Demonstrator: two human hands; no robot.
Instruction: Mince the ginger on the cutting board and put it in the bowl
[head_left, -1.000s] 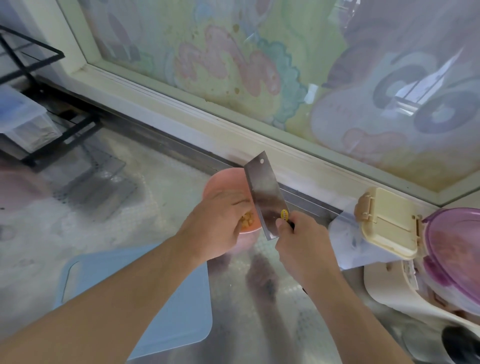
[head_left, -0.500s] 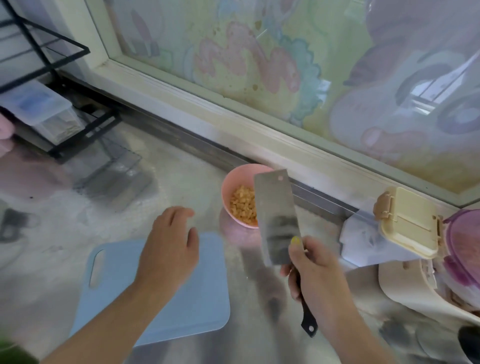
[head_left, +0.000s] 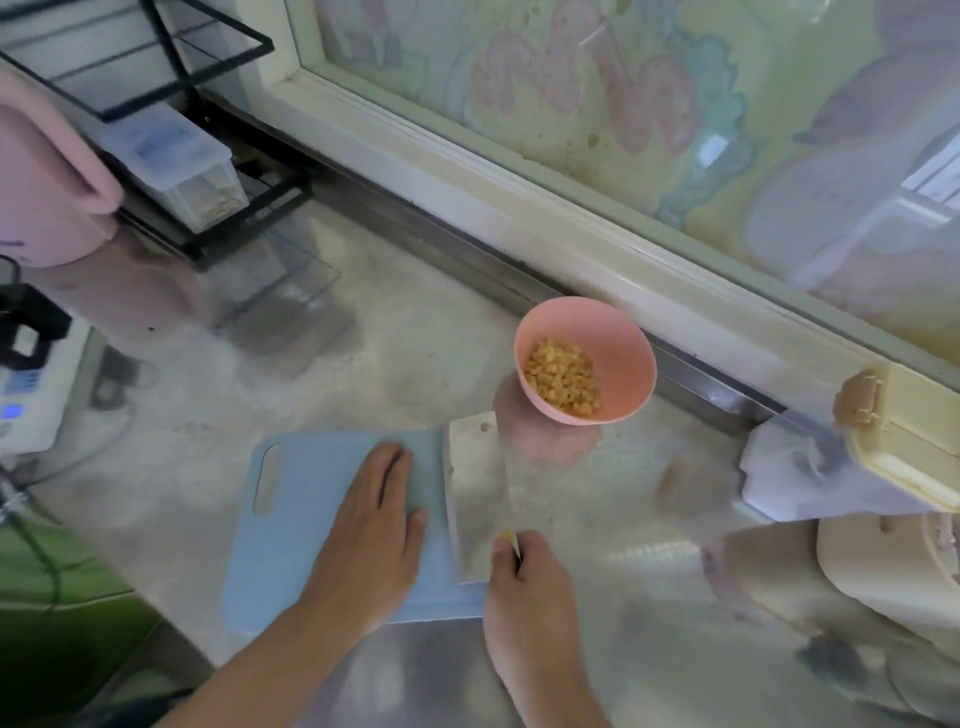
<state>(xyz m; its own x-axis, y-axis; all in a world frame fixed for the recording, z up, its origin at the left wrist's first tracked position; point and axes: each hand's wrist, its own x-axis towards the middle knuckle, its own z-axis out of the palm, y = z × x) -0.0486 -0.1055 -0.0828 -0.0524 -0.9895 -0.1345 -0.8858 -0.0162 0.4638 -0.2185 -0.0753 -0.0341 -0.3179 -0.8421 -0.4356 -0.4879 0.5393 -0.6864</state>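
A pink bowl (head_left: 618, 338) stands on the steel counter near the window sill, with minced yellow ginger (head_left: 563, 378) heaped inside. A light blue cutting board (head_left: 301, 525) lies in front of it, bare of ginger. My left hand (head_left: 371, 525) rests flat on the board, fingers straight. My right hand (head_left: 530, 587) grips the handle of a cleaver (head_left: 475, 493), whose wide blade lies flat along the board's right edge. The handle is hidden inside my fist.
A black wire rack (head_left: 208, 156) with a clear box stands at the back left beside a pink container (head_left: 47, 182). A cream lidded box (head_left: 904, 431) and other containers crowd the right. A small scale (head_left: 26, 400) sits far left.
My left hand left the bowl and came down flat on the board. My right hand lowered the cleaver from upright beside the bowl to lying on the board's right edge.
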